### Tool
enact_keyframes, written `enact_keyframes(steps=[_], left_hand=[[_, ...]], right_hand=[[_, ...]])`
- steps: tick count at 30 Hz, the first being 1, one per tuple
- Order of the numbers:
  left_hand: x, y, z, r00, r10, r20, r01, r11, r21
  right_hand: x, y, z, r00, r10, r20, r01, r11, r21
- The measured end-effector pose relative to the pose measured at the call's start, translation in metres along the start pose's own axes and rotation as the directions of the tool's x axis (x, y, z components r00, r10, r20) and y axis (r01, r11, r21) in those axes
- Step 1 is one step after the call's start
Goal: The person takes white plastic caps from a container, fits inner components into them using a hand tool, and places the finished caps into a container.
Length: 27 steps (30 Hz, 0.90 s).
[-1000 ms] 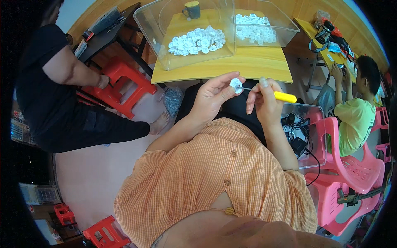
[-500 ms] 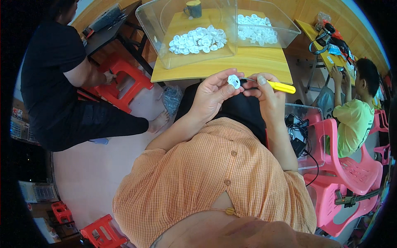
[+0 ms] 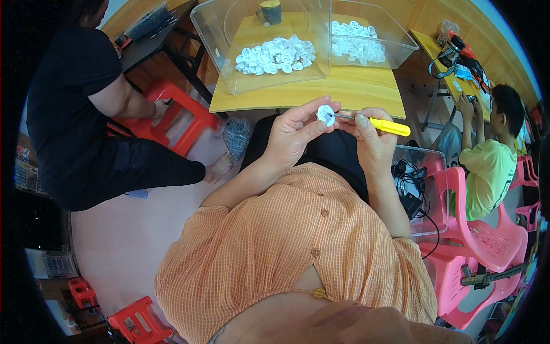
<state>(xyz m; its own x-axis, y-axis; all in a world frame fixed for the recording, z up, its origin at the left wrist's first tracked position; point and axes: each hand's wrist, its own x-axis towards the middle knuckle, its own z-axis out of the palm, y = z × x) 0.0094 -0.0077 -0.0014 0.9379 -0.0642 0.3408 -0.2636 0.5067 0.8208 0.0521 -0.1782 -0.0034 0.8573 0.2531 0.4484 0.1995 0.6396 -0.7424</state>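
Note:
My left hand [image 3: 295, 129] pinches a small round white plastic part [image 3: 325, 114] between thumb and fingers, its hollow side facing right. In my right hand [image 3: 372, 133] is a screwdriver with a yellow handle [image 3: 389, 126] and a thin metal shaft. The shaft points left, and its tip reaches the hollow of the white part. Both hands are held above my lap, just in front of the yellow table [image 3: 258, 100]. Beyond them a heap of similar white parts [image 3: 275, 55] lies in a large clear plastic bin [image 3: 229, 83].
A second clear bin [image 3: 401, 50] with more white parts stands behind right, near a dark mug [image 3: 270, 12]. Left, a person in black [image 3: 74, 114] reaches over a red stool [image 3: 172, 114]. Right are pink chairs [image 3: 487, 241], a box of cables [image 3: 421, 172] and a seated person in green [image 3: 487, 166].
The white part has turned in my left fingers, its hollow now facing the screwdriver. The screwdriver's tip has moved into the hollow. The person at left has moved a hand over the stool.

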Motion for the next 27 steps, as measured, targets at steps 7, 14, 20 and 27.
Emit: enact_keyframes(steps=[7, 14, 20, 27], left_hand=[[-0.0028, -0.0014, 0.0006, 1.0, 0.004, -0.022, -0.003, 0.999, 0.044], [-0.0033, -0.0019, 0.0005, 0.999, 0.031, -0.017, -0.029, 0.996, 0.083], [-0.0032, -0.0023, -0.0023, 0.998, 0.069, -0.001, -0.068, 0.992, 0.108], [-0.0038, -0.0002, -0.0018, 0.994, 0.096, 0.054, -0.101, 0.99, 0.102]], right_hand=[[-0.0032, -0.0026, -0.0014, 0.995, -0.062, 0.078, 0.067, 0.996, -0.058], [-0.0066, 0.0018, -0.0058, 0.986, -0.12, 0.112, 0.135, 0.981, -0.138], [-0.0039, -0.003, -0.0039, 0.918, -0.245, 0.311, 0.347, 0.876, -0.334], [-0.0071, -0.0011, 0.001, 0.938, -0.254, 0.237, 0.29, 0.948, -0.129]])
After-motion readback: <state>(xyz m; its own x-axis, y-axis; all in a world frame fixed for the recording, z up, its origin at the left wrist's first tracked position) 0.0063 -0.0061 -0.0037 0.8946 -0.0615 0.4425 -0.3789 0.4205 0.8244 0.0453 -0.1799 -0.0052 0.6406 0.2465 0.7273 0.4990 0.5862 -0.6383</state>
